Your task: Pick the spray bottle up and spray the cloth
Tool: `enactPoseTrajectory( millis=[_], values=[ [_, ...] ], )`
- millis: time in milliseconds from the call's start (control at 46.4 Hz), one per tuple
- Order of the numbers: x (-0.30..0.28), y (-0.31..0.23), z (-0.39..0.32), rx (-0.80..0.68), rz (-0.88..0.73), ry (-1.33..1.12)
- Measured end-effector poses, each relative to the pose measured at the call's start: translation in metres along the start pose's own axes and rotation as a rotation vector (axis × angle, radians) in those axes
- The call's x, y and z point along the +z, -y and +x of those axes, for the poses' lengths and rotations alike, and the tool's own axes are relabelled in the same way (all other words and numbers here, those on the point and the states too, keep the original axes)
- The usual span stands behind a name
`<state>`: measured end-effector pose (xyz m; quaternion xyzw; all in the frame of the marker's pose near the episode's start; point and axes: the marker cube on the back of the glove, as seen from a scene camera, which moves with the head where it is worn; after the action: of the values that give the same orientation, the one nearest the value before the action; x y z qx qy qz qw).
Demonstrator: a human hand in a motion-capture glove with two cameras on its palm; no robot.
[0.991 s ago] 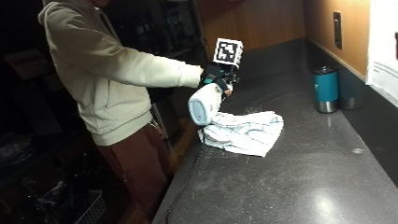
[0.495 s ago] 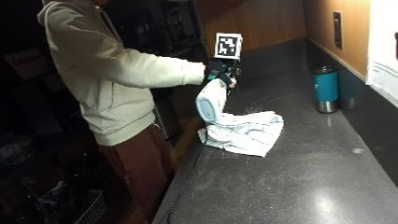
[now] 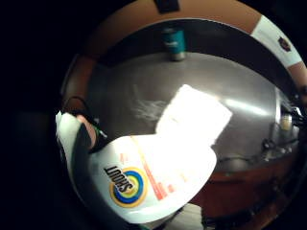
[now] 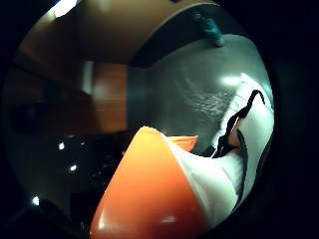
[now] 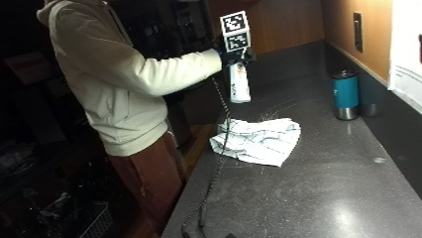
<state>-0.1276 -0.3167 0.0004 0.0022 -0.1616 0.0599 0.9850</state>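
Observation:
In the outside view my gloved right hand (image 5: 235, 55) grips the top of a white spray bottle (image 5: 239, 83) and holds it upright in the air. The bottle hangs above the counter, up and a little left of the white checked cloth (image 5: 258, 140), which lies crumpled near the counter's front edge. The little finger side palm view shows the bottle's white body with a round yellow and blue label (image 3: 144, 187) close to the palm, and the cloth (image 3: 194, 115) beyond it on the counter. In the thumb side palm view the bottle's orange top (image 4: 149, 194) fills the near part.
A teal tumbler with a steel base (image 5: 344, 94) stands at the back of the dark speckled counter (image 5: 316, 193), beside the wall. A cable (image 5: 212, 173) trails down from the hand across the counter's front edge. A white sheet (image 5: 409, 59) hangs on the right wall.
The hand has lifted the bottle higher, from just above the cloth's left edge to well above the counter. The cloth lies where it was.

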Motion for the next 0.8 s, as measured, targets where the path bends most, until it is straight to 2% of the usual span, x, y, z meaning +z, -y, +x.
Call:
enactPoseTrajectory(
  millis=[86,172,237,323,366,431,517,560,689,797],
  values=[
    [0.011,0.001,-0.022,-0.082,0.011,0.195],
    [0.023,0.008,-0.062,-0.166,0.051,0.522],
    [0.052,0.013,-0.069,-0.221,0.050,0.549],
    [0.075,0.036,-0.073,-0.222,0.164,0.651],
    [0.088,0.035,-0.074,-0.246,0.127,0.693],
    [0.111,0.025,-0.075,-0.294,0.012,0.709],
    [0.149,0.031,-0.077,-0.304,-0.030,0.665],
    [0.170,0.038,-0.079,-0.297,-0.028,0.642],
    [0.209,0.077,-0.085,-0.222,0.140,0.633],
    [0.233,0.067,-0.077,-0.243,0.012,0.603]
  ],
)
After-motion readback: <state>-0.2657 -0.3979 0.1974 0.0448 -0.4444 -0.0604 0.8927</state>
